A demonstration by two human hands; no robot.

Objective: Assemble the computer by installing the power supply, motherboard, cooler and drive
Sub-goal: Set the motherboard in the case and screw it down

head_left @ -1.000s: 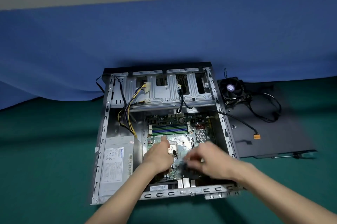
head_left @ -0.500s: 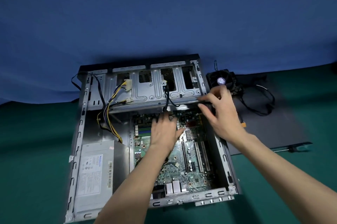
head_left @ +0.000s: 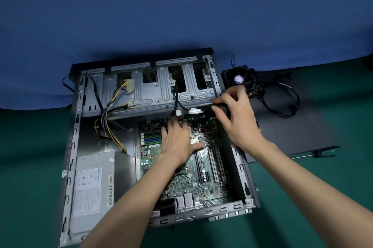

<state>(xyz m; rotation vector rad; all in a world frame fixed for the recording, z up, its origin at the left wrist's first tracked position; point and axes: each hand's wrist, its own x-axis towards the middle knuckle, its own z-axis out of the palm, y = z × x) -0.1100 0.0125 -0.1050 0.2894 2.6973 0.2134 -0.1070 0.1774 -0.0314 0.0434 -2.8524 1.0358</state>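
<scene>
The open metal case (head_left: 73,147) lies flat on the green table. The grey power supply (head_left: 90,191) sits in its near left corner, and the green motherboard (head_left: 193,179) lies in the right half. My left hand (head_left: 177,138) rests flat on the board's far part with straight fingers. At the case's far right wall, my right hand (head_left: 236,114) pinches a black cable (head_left: 219,104) under the drive cage (head_left: 161,90). The black cooler fan (head_left: 239,79) sits outside the case, right behind that hand.
A dark side panel (head_left: 292,132) lies to the right of the case, with the cooler's looped wires (head_left: 282,104) on it. A green-handled screwdriver (head_left: 316,153) lies at its near edge. Yellow and black power wires (head_left: 113,118) hang inside the case's left part. Blue cloth hangs behind.
Both hands left the middle of the motherboard and moved toward its far end. The right hand reached the far right wall and took the black cable; the left now lies flat.
</scene>
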